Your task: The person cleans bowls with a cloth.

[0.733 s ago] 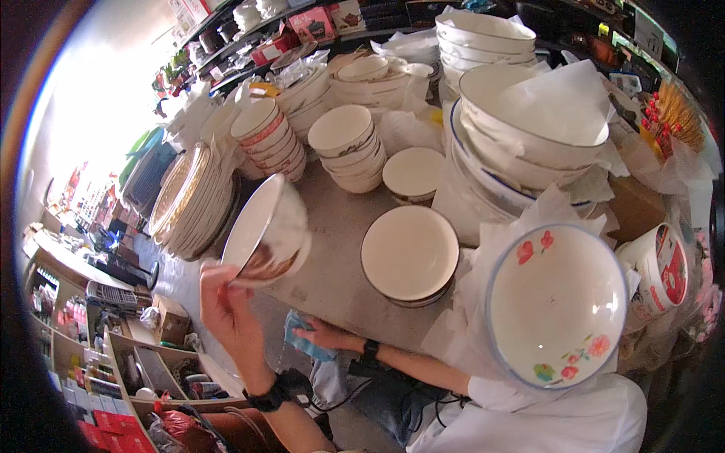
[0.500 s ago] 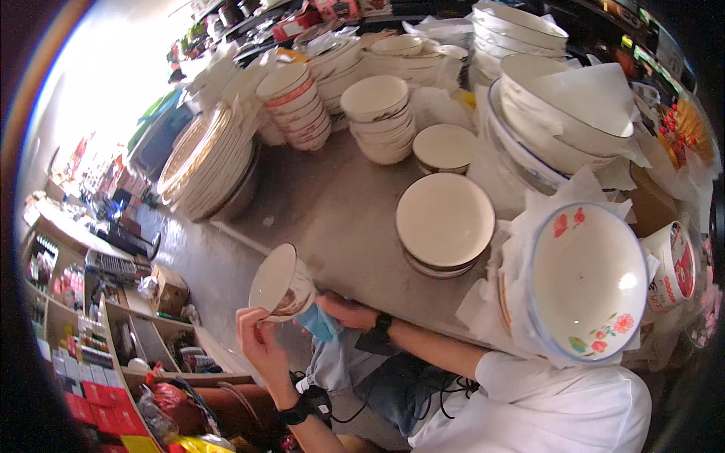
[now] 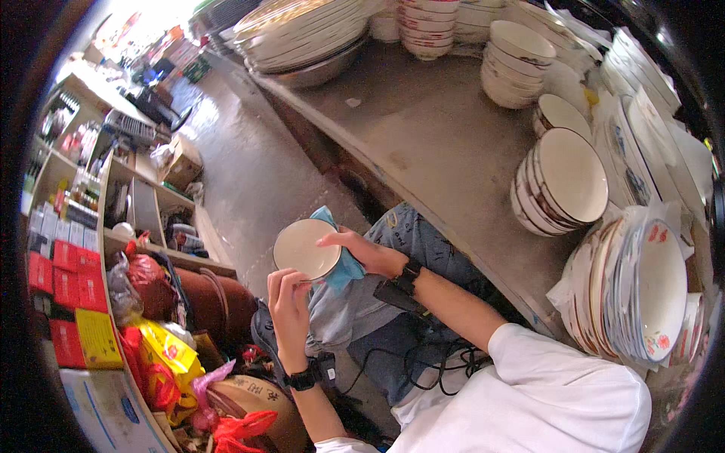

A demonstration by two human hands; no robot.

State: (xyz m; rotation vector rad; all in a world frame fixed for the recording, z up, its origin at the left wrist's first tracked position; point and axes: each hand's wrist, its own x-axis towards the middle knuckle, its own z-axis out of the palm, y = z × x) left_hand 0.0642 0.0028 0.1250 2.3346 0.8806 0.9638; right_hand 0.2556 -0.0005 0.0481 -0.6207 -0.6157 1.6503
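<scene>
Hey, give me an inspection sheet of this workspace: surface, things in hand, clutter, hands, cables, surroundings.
Surface: grey-brown table, small pale scrap on it.
Things in hand: white bowl, tilted; blue cloth against its right side.
Clutter: bowl stacks along the table's edges; flowered stack leaning, paper between.
Hands: left hand has its fingers at the bowl's near rim; right hand holds the cloth, thumb over the bowl.
Cables: black cables looped by the lap.
Surroundings: shelves, red boxes, bags, grey floor.

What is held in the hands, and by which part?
A white bowl, by its rim: left hand at the lower edge, right hand at the right, with a blue cloth.
</scene>
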